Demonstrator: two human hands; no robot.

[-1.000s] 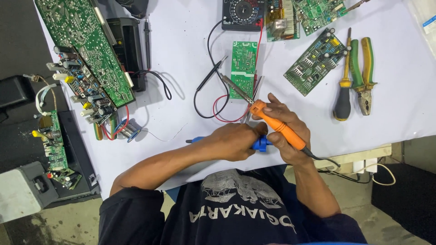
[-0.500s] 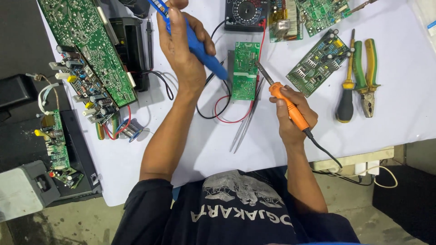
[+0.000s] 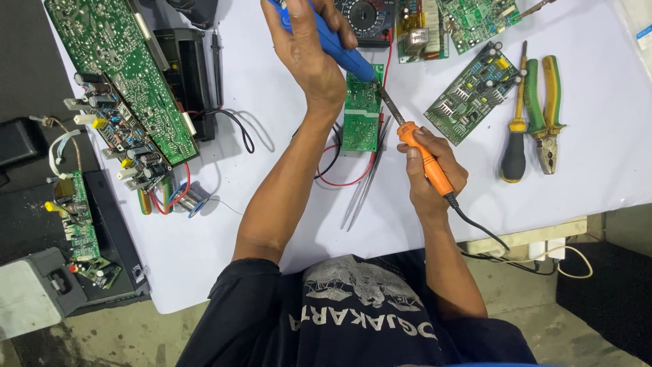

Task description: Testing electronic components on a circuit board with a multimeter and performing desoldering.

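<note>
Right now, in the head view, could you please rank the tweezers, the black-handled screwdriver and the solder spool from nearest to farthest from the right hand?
Measured from the right hand:
1. Tweezers, just to its left on the white table.
2. Black-handled screwdriver, off to its right beside the green pliers.
3. Solder spool, far left, past the left forearm.

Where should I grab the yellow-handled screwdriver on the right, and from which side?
Grip the screwdriver by its thick black lower handle, coming from its left. It lies flat on the white table, shaft pointing away, with pliers close on its right, leaving less room there.
</note>
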